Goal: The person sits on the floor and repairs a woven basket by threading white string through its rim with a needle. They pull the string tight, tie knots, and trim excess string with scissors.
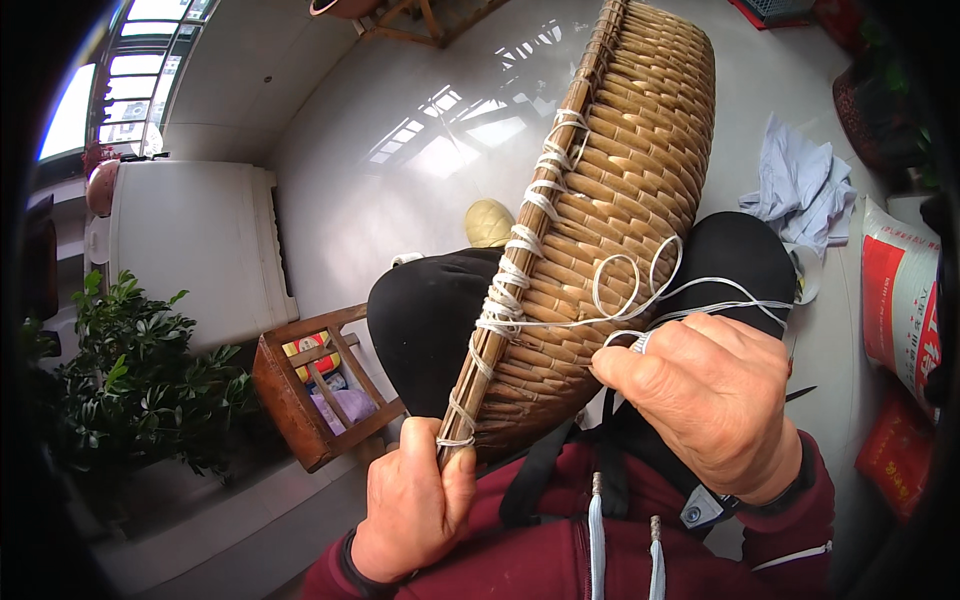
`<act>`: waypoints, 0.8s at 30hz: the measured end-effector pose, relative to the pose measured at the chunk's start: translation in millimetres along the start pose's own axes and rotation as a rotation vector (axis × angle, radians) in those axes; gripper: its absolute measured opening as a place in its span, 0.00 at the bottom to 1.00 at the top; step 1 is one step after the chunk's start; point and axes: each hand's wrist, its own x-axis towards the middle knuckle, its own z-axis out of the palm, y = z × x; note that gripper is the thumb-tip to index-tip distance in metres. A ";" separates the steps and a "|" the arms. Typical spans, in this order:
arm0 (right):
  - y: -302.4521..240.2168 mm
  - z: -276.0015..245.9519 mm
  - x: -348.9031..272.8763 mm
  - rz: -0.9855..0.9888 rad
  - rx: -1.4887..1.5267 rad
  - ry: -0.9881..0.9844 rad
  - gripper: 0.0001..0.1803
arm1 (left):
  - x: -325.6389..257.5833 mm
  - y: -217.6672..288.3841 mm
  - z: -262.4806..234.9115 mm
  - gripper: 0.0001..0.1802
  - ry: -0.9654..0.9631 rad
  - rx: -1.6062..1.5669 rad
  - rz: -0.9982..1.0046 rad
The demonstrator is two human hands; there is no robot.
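the woven basket (640,170) lies on its side over the person's lap, between the two black-clad knees and partly over them. its long axis runs lengthwise away from the body, slanting from the near left, beside the belly, to the far right, where the far end passes out at the top of the view. the stick-bound rim (577,95) forms its left edge along that same slant, and the plaited wall bulges to the right.

white cord (503,300) winds around the rim in many turns, thickest near the middle. from there a strand crosses the wall to the right, with loose loops lying above it.

the left hand (415,500) is closed around the near end of the rim, thumb on its right side. the right hand (710,395) is curled into a fist over the right thigh, gripping the cord, apart from the rim. a wooden stool (290,415) stands left of the knees; a white cloth (795,180) lies on the floor beyond the right knee.
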 end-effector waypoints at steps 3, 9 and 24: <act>3.9 3.6 3.6 0.010 0.022 -0.014 0.13 | -0.1 2.7 -2.0 0.13 -0.025 -0.012 -0.049; -1.8 15.0 9.3 0.022 0.105 -0.013 0.16 | 0.8 4.7 -4.3 0.12 -0.040 0.006 -0.042; -4.8 25.3 14.0 -0.021 0.156 -0.023 0.17 | -0.6 -0.5 -2.6 0.14 -0.052 -0.021 -0.043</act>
